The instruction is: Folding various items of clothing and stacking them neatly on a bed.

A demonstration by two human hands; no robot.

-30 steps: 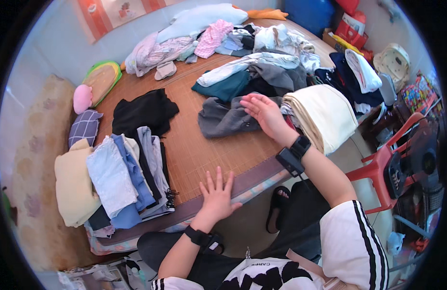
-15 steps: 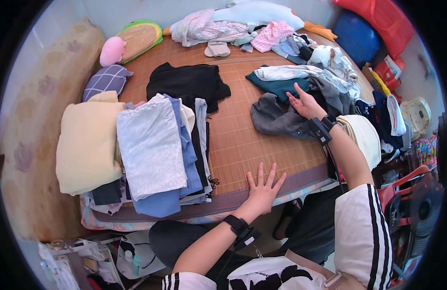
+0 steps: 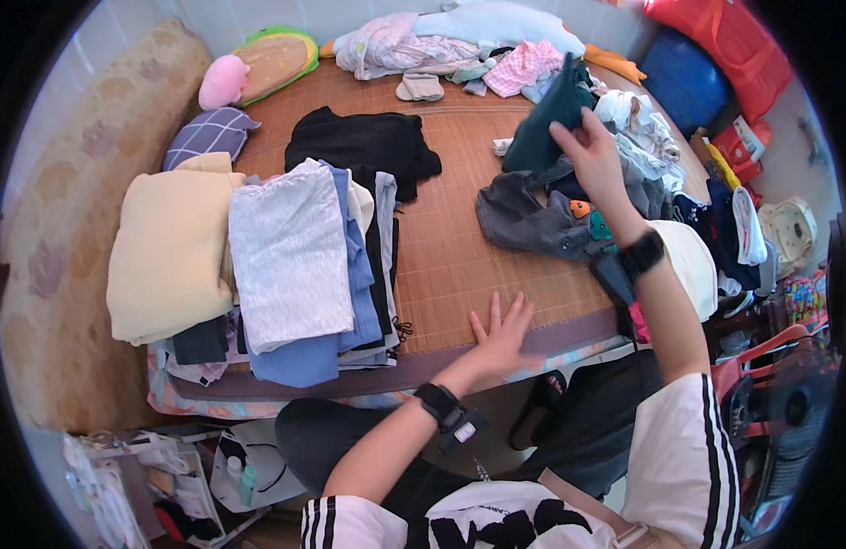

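My right hand [image 3: 591,157] is closed on a dark green garment [image 3: 549,119], lifted off the heap at the right of the bed; its exact kind cannot be told. Below that hand lies a crumpled dark grey garment [image 3: 524,215] with a small orange and green design. My left hand [image 3: 501,337], fingers spread, rests at the bed's front edge on the brown mat [image 3: 441,265], holding nothing. Left of it stands a stack of folded clothes, a light grey garment [image 3: 290,256] on top, beside a folded cream garment [image 3: 171,252].
A black garment [image 3: 359,146] lies behind the stack. Pink and white clothes [image 3: 524,69] are heaped at the far side, near a burger-shaped cushion [image 3: 275,69] and a checked pillow [image 3: 208,137]. A blue ball-like object [image 3: 684,78] and a red bag [image 3: 729,46] stand far right.
My right hand has taken hold of the dark green garment and raised it from the heap. More of the grey garment's design shows. My left hand stays near the bed's edge.
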